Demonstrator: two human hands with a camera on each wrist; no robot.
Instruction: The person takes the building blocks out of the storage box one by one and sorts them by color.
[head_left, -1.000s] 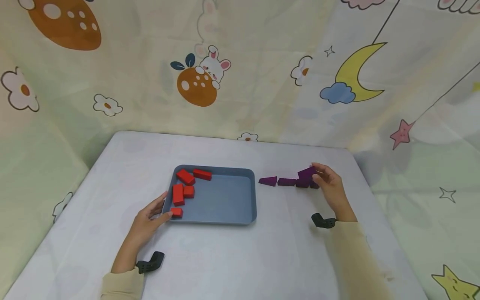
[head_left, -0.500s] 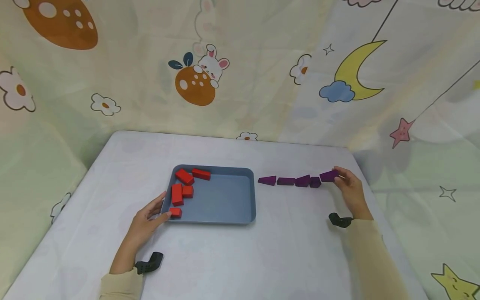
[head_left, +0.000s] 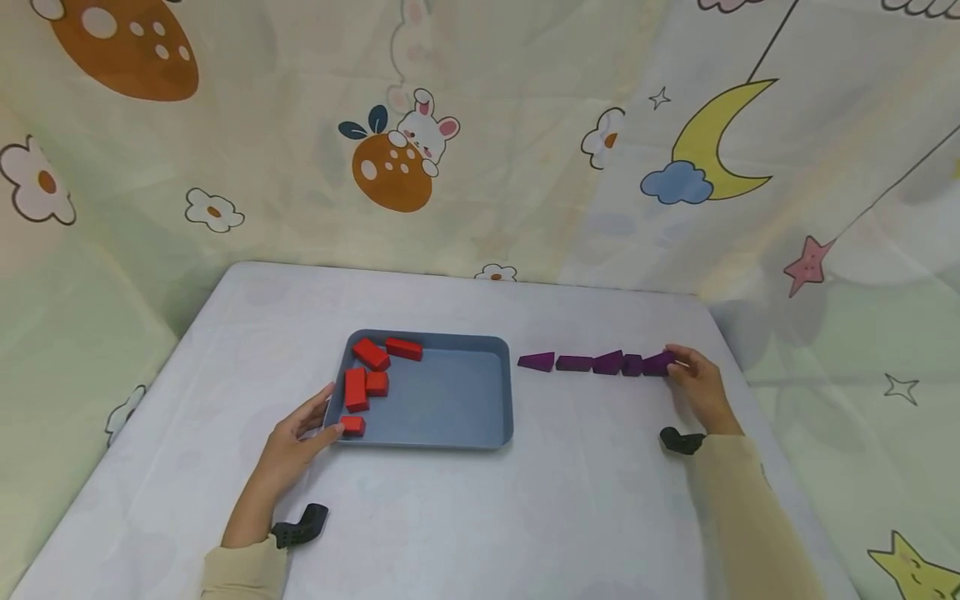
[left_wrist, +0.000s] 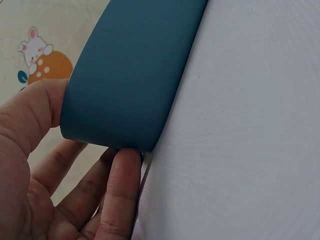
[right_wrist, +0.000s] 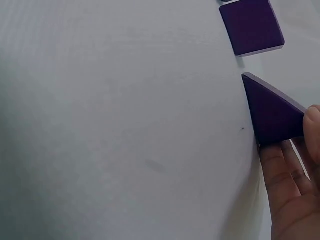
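A blue-grey tray (head_left: 442, 396) lies on the white table, with several red blocks (head_left: 356, 389) along its left side. My left hand (head_left: 288, 446) grips the tray's near left corner, thumb over the rim beside a small red block (head_left: 352, 426). In the left wrist view the fingers are against the outer wall of the tray (left_wrist: 125, 80). To the right of the tray runs a row of purple blocks. At its right end my right hand (head_left: 701, 385) pinches a wedge-shaped purple block (right_wrist: 275, 112), low at the table. Beside it in the row stands a square-faced purple block (right_wrist: 252, 27).
Farther left in the row are a tapered purple block (head_left: 536, 362), a long purple block (head_left: 573, 363) and another wedge (head_left: 608, 362). A patterned cloth (head_left: 510, 167) hangs behind the white table (head_left: 480, 517). Dark wrist-worn pieces (head_left: 302, 525) show at both sleeves.
My right hand has carried the purple wedge rightward from above the row and lowered it at the row's right end. The left hand and tray have stayed put.
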